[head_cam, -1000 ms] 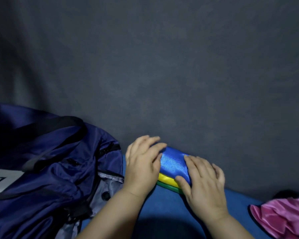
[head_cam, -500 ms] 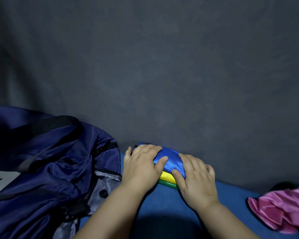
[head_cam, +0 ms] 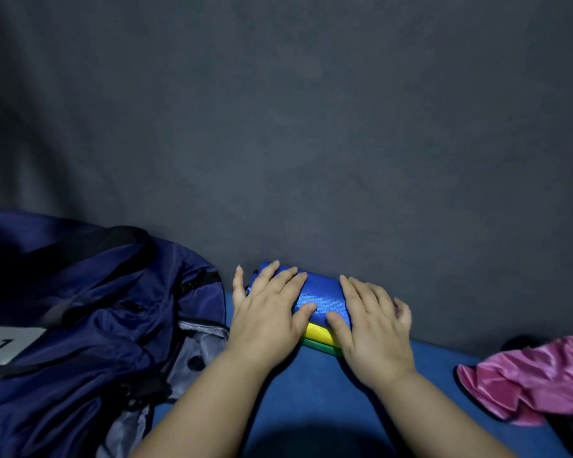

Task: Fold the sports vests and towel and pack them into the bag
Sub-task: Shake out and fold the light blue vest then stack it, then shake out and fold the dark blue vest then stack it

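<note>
A folded stack lies on the blue surface [head_cam: 311, 391]: a blue vest [head_cam: 321, 295] on top, a yellow vest [head_cam: 318, 333] under it and a green vest [head_cam: 318, 346] at the bottom. My left hand [head_cam: 265, 315] lies flat on the stack's left part, fingers straight. My right hand [head_cam: 371, 325] lies flat on its right part, thumb at the front edge. The navy bag [head_cam: 90, 325] slumps open just left of the stack, showing grey lining. A crumpled pink vest [head_cam: 530, 381] lies at the right.
A dark grey cloth backdrop [head_cam: 311, 143] rises right behind the stack. A white label [head_cam: 4, 345] shows on the bag's left side, and a black strap [head_cam: 106, 239] runs over its top.
Both hands have slid apart and flattened on the blue vest, the left toward the stack's left end, the right toward its right end. The stack stays in place.
</note>
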Demonstrator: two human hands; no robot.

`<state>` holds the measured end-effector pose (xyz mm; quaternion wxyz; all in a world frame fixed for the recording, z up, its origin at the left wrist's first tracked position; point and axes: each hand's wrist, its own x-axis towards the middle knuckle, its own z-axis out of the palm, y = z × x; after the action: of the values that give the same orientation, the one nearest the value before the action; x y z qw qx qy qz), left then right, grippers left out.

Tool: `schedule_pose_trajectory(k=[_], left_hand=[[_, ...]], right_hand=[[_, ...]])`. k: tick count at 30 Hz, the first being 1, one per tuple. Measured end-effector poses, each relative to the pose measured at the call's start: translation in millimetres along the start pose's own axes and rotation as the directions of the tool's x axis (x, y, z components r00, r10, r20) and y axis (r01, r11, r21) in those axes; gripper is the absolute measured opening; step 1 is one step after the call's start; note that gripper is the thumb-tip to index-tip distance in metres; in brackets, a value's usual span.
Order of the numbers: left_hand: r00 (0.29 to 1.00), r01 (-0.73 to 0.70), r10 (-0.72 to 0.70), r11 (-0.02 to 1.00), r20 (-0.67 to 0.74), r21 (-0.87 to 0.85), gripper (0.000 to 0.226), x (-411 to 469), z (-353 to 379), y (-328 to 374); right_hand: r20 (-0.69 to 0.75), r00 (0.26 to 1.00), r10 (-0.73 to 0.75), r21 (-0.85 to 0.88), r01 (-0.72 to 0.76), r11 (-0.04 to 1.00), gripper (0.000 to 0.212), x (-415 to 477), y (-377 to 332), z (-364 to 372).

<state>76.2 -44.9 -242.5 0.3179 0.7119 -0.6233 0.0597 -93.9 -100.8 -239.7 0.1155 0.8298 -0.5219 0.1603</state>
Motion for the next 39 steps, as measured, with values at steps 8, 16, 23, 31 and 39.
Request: schedule_pose_trajectory(k=[8,16,23,31,39], left_hand=[[0.997,-0.078,0.078,0.997,-0.009,0.008,0.059,-9.5,-6.2,24.3],[0.982,-0.157,0.149,0.985,0.115,0.066,0.054,-50.5,-10.8,69.9],[0.917,-0.221,0.206,0.975,0.341,0.004,0.078,-95.8,-1.5,136.4],[0.858,-0.177,0.214,0.976,0.467,-0.123,0.100,-128.1,30.0,220.4],[0.824,-0.170,0.291,0.946,0.487,-0.276,0.057,-108.3,48.5,300.4]], right_hand=[[0.096,0.989,0.116,0.036,-0.120,0.992,0.088,-23.0,13.9,-29.6],[0.275,0.916,0.291,0.101,-0.329,0.939,0.058,-96.7,54.5,-59.4],[0.267,0.870,0.415,0.057,-0.444,0.894,0.055,-172.4,104.3,-78.9],[-0.060,0.825,0.562,0.200,-0.542,0.816,0.041,-234.9,176.8,-87.3],[-0.019,0.736,0.676,0.368,-0.624,0.689,0.054,-240.8,244.4,-95.4]])
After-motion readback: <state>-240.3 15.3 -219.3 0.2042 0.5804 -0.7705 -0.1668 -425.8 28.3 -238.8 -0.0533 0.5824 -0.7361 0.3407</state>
